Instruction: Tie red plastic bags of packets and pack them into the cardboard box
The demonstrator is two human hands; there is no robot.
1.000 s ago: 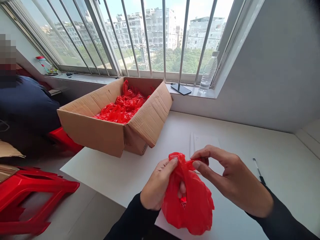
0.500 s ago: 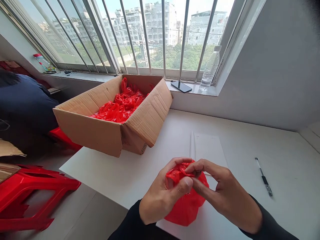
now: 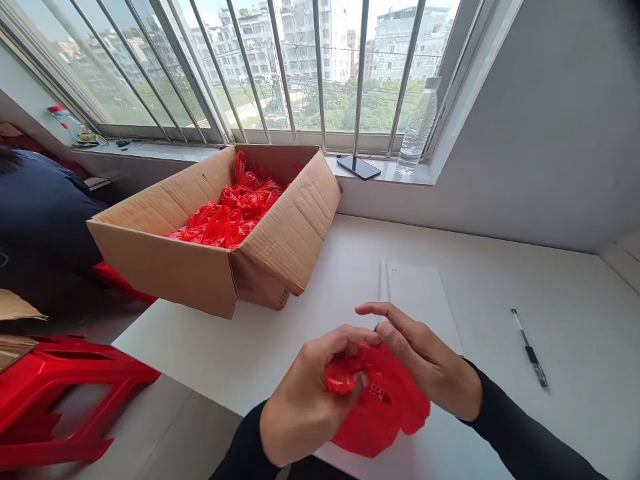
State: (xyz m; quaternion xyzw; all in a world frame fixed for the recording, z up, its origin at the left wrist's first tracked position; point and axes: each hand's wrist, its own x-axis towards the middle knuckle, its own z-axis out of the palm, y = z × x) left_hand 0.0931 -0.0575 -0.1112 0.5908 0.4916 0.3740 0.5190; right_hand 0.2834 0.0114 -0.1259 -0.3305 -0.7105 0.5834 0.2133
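A red plastic bag with small white print hangs crumpled over the near edge of the table. My left hand is closed around its bunched top, and a twisted red end pokes out between thumb and fingers. My right hand rests against the bag's upper right side, with the index finger stretched away from the thumb. Its thumb tip lies close to my left fingertips; whether it pinches any plastic is hidden. A flat white sheet or clear sleeve lies on the table just behind the bag.
An open cardboard box full of red plastic bags stands at the table's left. A pen lies on the right. The windowsill bears a phone and a water bottle. Red stools and a person are leftward.
My right fingers have straightened from a pinch at the bag's top. My left hand has turned and closed over the bunched top. The bag has spread rightward, showing its print.
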